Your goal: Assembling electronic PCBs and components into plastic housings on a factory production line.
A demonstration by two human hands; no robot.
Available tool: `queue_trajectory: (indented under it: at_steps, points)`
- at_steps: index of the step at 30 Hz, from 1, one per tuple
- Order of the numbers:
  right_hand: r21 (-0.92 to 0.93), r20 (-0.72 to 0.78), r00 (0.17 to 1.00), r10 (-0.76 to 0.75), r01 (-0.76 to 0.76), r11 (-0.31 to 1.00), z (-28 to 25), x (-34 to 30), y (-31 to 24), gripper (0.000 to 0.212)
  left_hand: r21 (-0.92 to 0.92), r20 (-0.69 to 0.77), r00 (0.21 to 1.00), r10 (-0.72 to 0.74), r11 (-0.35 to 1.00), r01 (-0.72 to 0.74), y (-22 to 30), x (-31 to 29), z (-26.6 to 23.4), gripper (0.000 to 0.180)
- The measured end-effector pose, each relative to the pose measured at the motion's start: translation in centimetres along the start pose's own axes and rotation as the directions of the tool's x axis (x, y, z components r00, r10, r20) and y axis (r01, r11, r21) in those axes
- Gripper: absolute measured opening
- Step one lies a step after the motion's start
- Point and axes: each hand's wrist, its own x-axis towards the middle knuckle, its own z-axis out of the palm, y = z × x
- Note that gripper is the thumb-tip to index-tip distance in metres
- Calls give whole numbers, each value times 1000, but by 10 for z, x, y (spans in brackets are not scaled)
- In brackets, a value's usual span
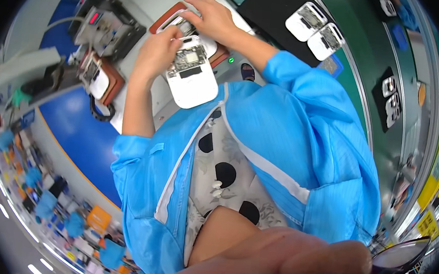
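Observation:
My left hand (158, 53) is closed on the top end of a white plastic housing (192, 89). A circuit board with a square metal shield shows in its upper half, and the lower half is bare white. Just beyond it, a second white housing (209, 45) with a circuit board rests on a reddish-brown fixture (168, 17). Over that fixture is my right hand (212, 19), thumb and index finger stretched out and apart. It reaches over the second housing; whether its fingertips touch it I cannot tell.
Left of my hands, another brown fixture (114, 88) carries a white housing (100, 84), below a machine (106, 30) with a red display. Two white housings with boards (307, 22) lie on a black mat (270, 17) over the green belt at right. More units (391, 110) sit farther right.

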Motion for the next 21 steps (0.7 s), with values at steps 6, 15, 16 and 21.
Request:
queue_trajectory:
  at_steps: [6, 15, 16, 21]
  points:
    - [206, -241, 825, 511, -471, 858, -145, -98, 95, 32, 99, -228, 914, 336, 942, -322, 87, 118, 10, 17]
    - [-42, -422, 454, 785, -874, 483, -239, -213, 296, 63, 156, -147, 856, 495, 866, -474, 148, 357, 182, 9]
    - [-39, -290, 451, 844, -887, 460, -241, -209, 303, 62, 101, -180, 868, 464, 886, -453, 149, 362, 197, 10]
    - [-296, -170, 499, 850, -848, 439, -237, -187, 284, 52, 354, -558, 635, 534, 845, -400, 132, 373, 229, 40]
